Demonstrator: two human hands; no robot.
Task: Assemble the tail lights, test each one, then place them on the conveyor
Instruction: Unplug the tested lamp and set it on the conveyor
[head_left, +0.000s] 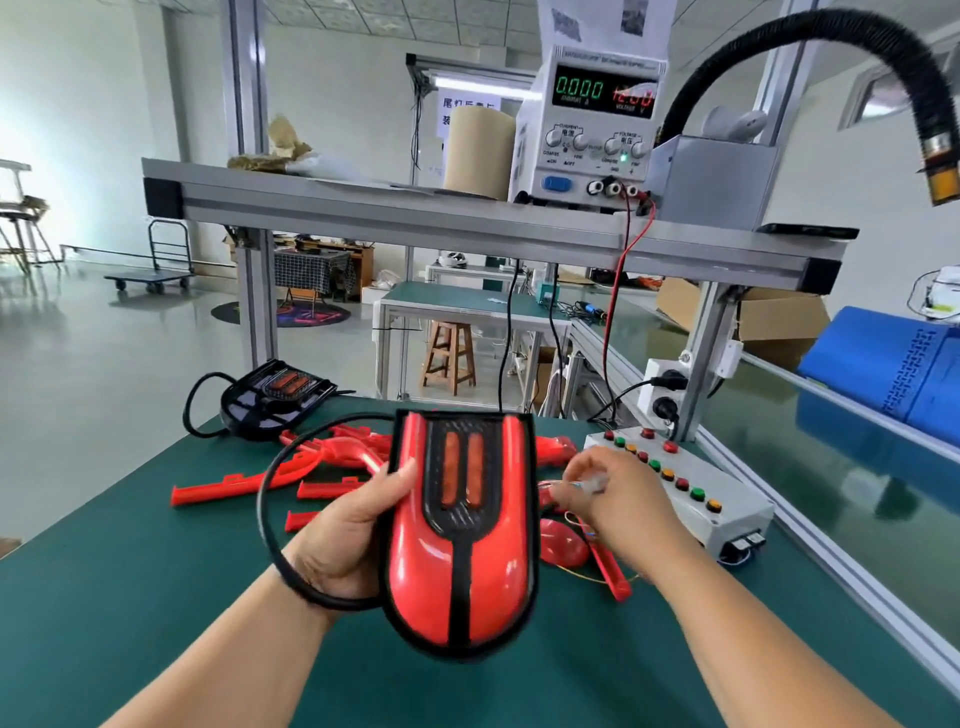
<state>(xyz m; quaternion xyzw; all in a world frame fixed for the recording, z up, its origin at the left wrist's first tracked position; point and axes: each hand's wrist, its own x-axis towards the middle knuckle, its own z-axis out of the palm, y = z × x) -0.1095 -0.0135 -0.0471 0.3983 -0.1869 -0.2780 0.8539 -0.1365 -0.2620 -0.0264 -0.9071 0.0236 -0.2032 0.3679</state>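
Green counter (130, 597) at an assembly station carried the work. One tail light (462, 535), a red lens in a black housing, was held above it. The left hand (348, 535) gripped its edge, and the right hand (608, 504) pinched a small, blurred connector (589, 486) beside it. This unit appeared assembled. Testing was judged pending, since the power supply (592, 130) read zero current. Loose red parts (332, 452) and another black housing (275, 397) awaited assembly. A button box (691, 493) and the conveyor (841, 467) stood to the right.
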